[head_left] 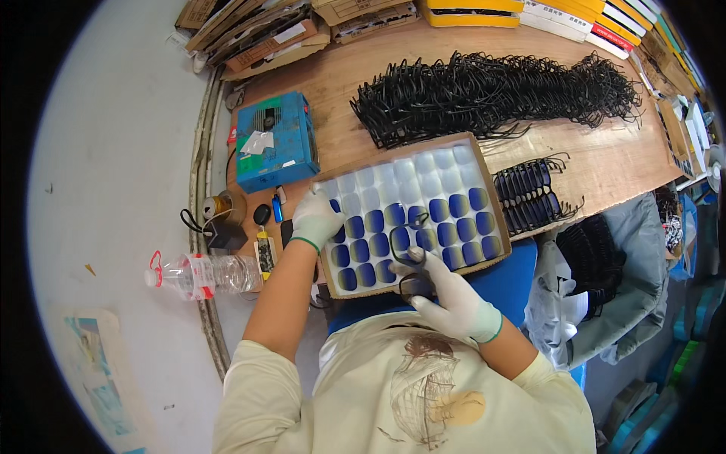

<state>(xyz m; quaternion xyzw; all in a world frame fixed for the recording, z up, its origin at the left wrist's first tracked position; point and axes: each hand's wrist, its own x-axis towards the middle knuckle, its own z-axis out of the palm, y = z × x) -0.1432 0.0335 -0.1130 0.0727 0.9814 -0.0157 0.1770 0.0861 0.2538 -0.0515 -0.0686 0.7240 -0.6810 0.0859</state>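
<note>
I'm working through the lens tray [478,163] right now, a cardboard tray with a clear blister insert sitting at the table's near edge. My left hand [314,219], gloved in white, is pressing flat on the tray's 9 o'clock rim, fingers spread, gripping nothing. My right hand [446,295], gloved too, is pinching a black glasses frame [412,261] at the tray's 6 o'clock edge, just touching the front row.

By my reckoning I'm well along: the pockets toward 12 o'clock are showing empty and pale, while the blue lenses [423,227] are filling only the nearer rows. Left to go, a big heap of black frames [491,94] is lying beyond the tray at 12 o'clock, and a neat row of lensed glasses [529,193] is sitting at 3 o'clock.

I'm working on a worn wooden table [605,159]; a blue box [274,140] is standing at 10 o'clock, a plastic bottle [204,274] is lying on the pale floor at 9 o'clock.
</note>
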